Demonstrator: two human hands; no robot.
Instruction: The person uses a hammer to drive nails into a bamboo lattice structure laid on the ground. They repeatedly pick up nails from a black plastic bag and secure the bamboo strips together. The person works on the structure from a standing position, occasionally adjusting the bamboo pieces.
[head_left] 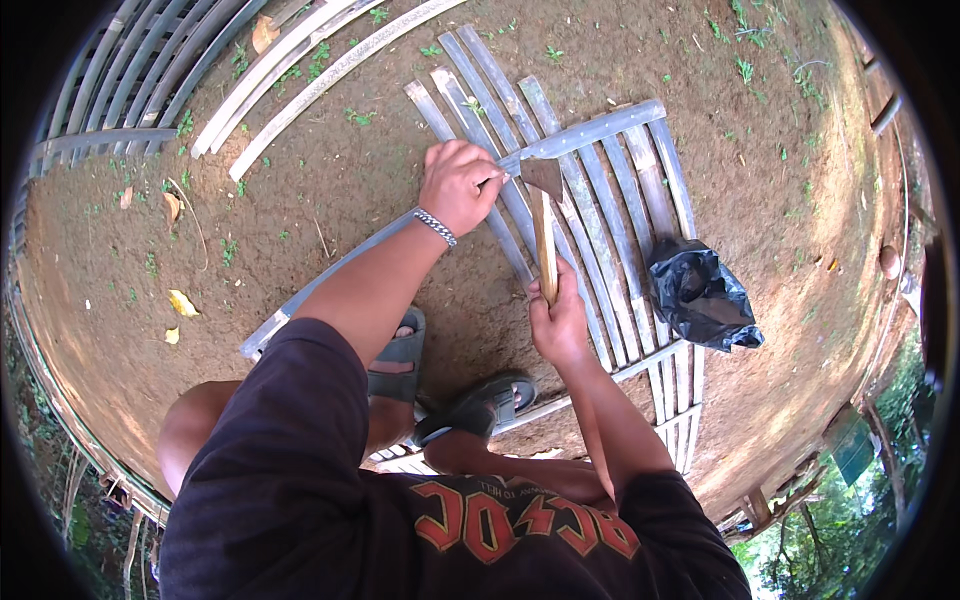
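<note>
My right hand [560, 315] grips the wooden handle of a hatchet [546, 235]. Its dark, rust-brown head is up by the grey crosspiece [600, 128] of a slatted bamboo panel [607, 240], close to my left fingertips. My left hand [460, 185], with a chain bracelet on its wrist, is closed in a pinch at the left part of that crosspiece, over the slats. Whatever is between its fingertips is too small to make out. Several long, narrow slats run under the crosspiece, their far ends uneven.
A black plastic bag [703, 295] rests at the panel's right edge. Loose pale strips [330, 95] and another slatted panel [150, 60] lie at the far left. My sandalled feet [480, 410] stand beside the near slats, on bare brown soil [260, 220] with scattered leaves.
</note>
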